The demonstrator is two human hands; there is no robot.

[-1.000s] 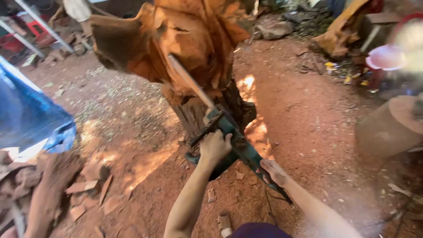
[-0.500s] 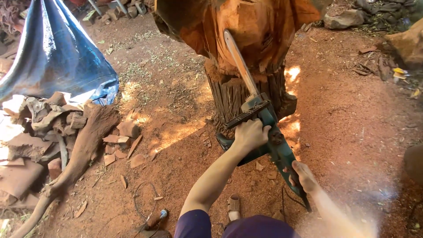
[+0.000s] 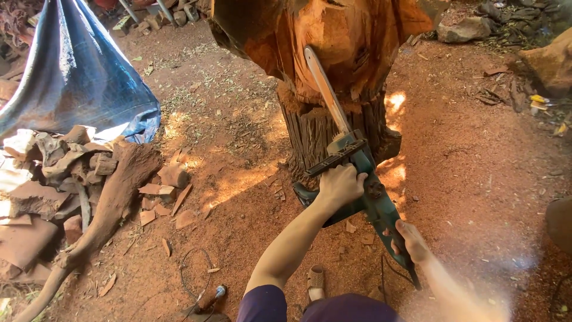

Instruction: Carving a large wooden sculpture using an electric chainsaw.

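I hold a dark green chainsaw (image 3: 372,200) in both hands. My left hand (image 3: 341,185) grips its front handle bar. My right hand (image 3: 410,240) is closed around the rear handle. The saw's long bar (image 3: 325,89) points up and lies against the carved orange-red wood of a large tree stump (image 3: 333,53), whose rough grey bark base (image 3: 313,134) stands in the red dirt. Whether the chain is cutting I cannot tell.
A blue tarp (image 3: 77,77) hangs at the left above a pile of wood offcuts and a long root (image 3: 89,197). Wood chips litter the red sawdust ground. A sandalled foot (image 3: 316,281) and a thin cable (image 3: 190,268) lie near me. Rocks and debris (image 3: 476,27) sit far right.
The camera view has swung left and down, bringing the tarp and wood pile into view. Both hands keep their grip, and the saw bar stays against the stump.
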